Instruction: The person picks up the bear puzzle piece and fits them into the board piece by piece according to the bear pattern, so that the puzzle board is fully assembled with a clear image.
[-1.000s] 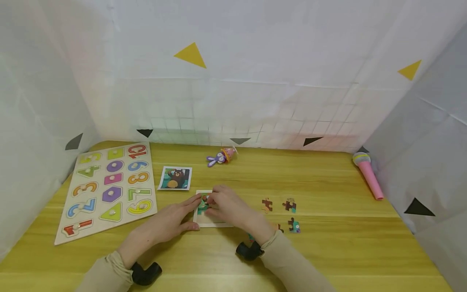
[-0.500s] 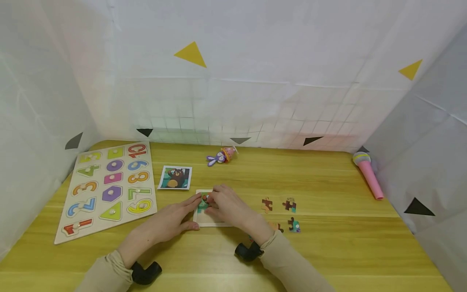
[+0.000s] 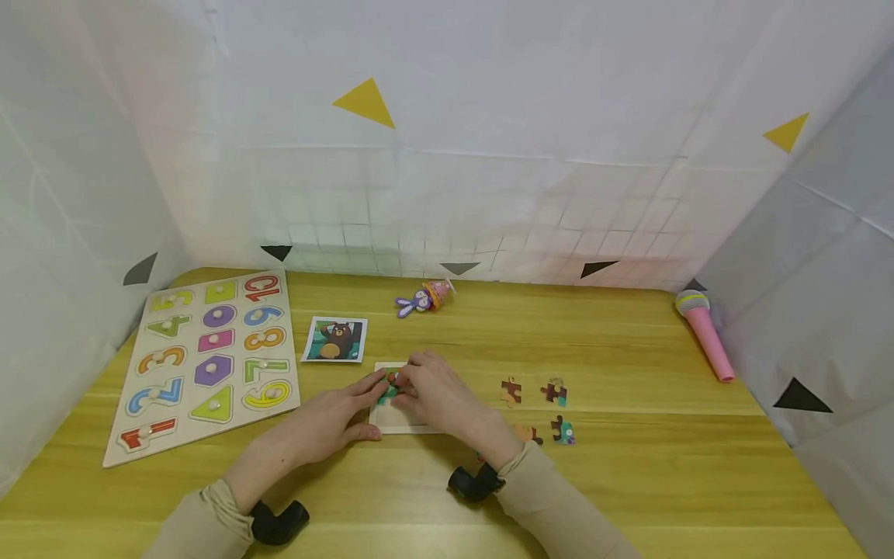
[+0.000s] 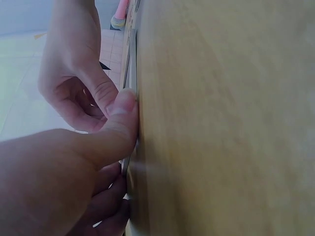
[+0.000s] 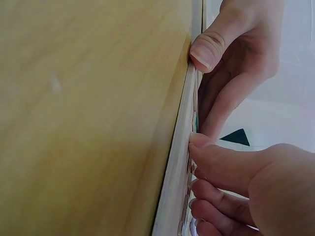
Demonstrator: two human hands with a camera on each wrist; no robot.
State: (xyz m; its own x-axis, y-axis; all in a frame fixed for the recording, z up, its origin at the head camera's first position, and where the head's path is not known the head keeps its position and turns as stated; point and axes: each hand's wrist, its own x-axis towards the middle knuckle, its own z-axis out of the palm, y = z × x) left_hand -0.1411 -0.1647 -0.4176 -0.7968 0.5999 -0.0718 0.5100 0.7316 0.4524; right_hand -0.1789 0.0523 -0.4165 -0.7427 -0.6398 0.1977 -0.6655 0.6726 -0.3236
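A small pale puzzle tray (image 3: 391, 428) lies on the table, with green and brown picture pieces at its upper left, partly under fingers. My left hand (image 3: 331, 419) rests along the tray's left side, its thumb at the lower left corner and its fingers reaching over the upper left. Bent over the tray, my right hand (image 3: 436, 396) pinches a puzzle piece (image 3: 393, 379) between thumb and fingers; most of that piece is hidden. The left wrist view shows my left thumb (image 4: 120, 113) on the tray's edge. Loose jigsaw pieces (image 3: 511, 392) lie to the right.
A bear picture card (image 3: 335, 341) lies behind the tray. The number and shape board (image 3: 207, 365) takes up the left side. A purple rabbit toy (image 3: 422, 300) is at the back, and a pink toy microphone (image 3: 707, 338) lies far right. White sheeting (image 3: 489, 116) encloses the table.
Both hands keep nearly the same places at the tray. The right fingers shift very slightly over the piece. Nothing else visibly moves.
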